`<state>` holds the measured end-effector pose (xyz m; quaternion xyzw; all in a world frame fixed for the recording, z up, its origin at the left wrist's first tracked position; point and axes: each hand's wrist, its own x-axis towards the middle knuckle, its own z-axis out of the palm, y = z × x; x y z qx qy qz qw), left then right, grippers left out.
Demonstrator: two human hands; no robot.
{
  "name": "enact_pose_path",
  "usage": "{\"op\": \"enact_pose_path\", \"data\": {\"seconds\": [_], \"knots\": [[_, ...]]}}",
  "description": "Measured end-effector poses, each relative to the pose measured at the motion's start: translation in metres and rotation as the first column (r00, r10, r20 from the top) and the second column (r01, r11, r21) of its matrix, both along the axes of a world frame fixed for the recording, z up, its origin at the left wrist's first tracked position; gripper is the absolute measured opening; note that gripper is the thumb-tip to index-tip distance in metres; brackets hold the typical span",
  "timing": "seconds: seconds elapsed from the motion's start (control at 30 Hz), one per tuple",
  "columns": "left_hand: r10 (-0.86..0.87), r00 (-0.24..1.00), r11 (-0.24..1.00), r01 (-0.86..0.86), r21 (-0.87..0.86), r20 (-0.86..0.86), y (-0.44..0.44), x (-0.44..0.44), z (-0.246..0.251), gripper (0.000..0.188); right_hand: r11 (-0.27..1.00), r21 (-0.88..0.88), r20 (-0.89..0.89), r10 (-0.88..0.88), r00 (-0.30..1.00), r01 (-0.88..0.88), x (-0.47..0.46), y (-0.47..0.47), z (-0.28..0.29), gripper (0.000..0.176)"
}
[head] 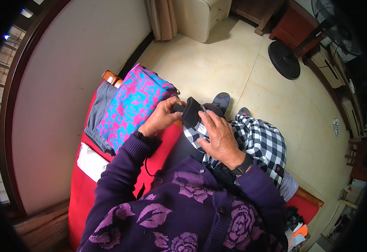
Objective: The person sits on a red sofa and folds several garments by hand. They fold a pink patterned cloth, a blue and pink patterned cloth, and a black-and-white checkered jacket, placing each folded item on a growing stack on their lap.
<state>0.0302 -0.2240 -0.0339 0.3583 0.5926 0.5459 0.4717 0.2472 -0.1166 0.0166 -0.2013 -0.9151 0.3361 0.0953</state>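
My left hand pinches a dark strip between thumb and fingers, beside a folded piece of black cloth. The fingers of my right hand lie over the other side of that cloth, and the thumb stands apart from them. Something thin and greyish shows at those fingertips, too small to name. Under both hands a black-and-white checked garment spreads over my lap and hangs to the right. Whether the black cloth is part of that garment is hidden.
Left of me, a folded pink-and-blue patterned cloth covers part of grey trousers on a red-covered seat. A white cloth lies nearer. Slippers are on the tiled floor. A standing fan stands at far right.
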Motion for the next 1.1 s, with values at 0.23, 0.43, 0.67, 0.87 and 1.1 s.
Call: {"op": "enact_pose_path", "data": {"seconds": [0.23,0.43,0.67,0.87,1.1], "knots": [[-0.091,0.938,0.994,0.066,-0.085,-0.333,-0.008,0.006,0.074,0.022,0.791,-0.575,-0.001,-0.257,0.966,0.210,0.002,0.034,-0.012,0.031],[-0.208,0.748,0.974,0.219,-0.062,-0.630,0.014,0.028,0.125,0.030,0.816,-0.565,-0.131,-0.229,0.965,0.117,-0.008,0.029,0.007,0.034],[-0.073,0.453,0.943,0.321,0.086,-0.889,0.026,0.022,0.120,0.038,0.857,-0.502,-0.388,-0.104,0.916,-0.115,-0.017,0.014,0.015,0.042],[-0.040,0.789,0.982,0.144,0.122,-0.613,0.018,-0.008,0.106,0.025,0.934,-0.353,-0.270,-0.045,0.962,-0.055,0.067,0.007,0.026,0.058],[0.093,0.909,0.984,-0.022,0.176,-0.406,0.026,-0.045,0.082,0.021,0.898,-0.032,0.055,-0.437,0.898,0.439,0.268,-0.070,0.062,0.040]]}}
